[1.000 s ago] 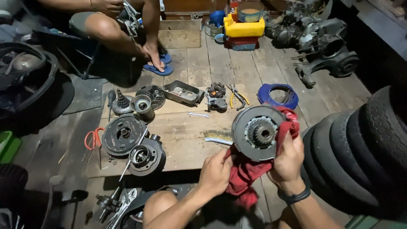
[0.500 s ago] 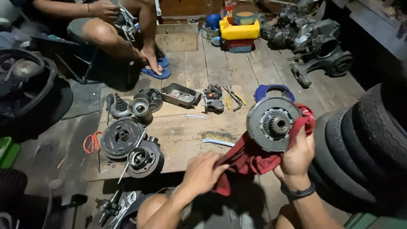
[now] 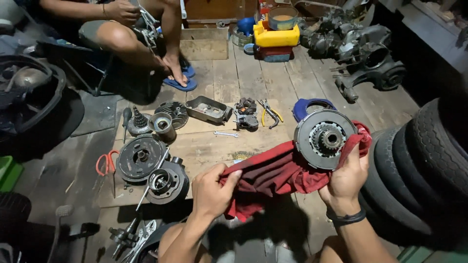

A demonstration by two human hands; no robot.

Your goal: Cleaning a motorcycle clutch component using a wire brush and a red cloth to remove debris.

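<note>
Above the worn wooden plank floor, at the right of the view, the right hand cups a round grey metal clutch assembly from below, fingers closed under its rim with the dark red cloth rag pinched between palm and metal. The assembly is a flat disc with a toothed, gear-like hub at its centre and a dull, oily sheen; it faces the camera, slightly tilted. The rag is soft, creased and draped; it runs leftward from under the disc to the left hand, whose thumb and fingers are clamped on a bunched fold. A black band sits on the right wrist. Just right of the right hand stands a stack of black ribbed rubber tyres. Beyond the disc lies a blue ring-shaped part; further left of it, yellow-handled pliers and a small steel spanner. Left of the left hand rest two dark round engine housings and red-handled scissors. Another person's sandalled foot is well apart at the top. Against half a second earlier: the disc sits lower and nearer the body, the rag is drawn out longer between the hands, and the left hand has shifted away from the disc.
</note>
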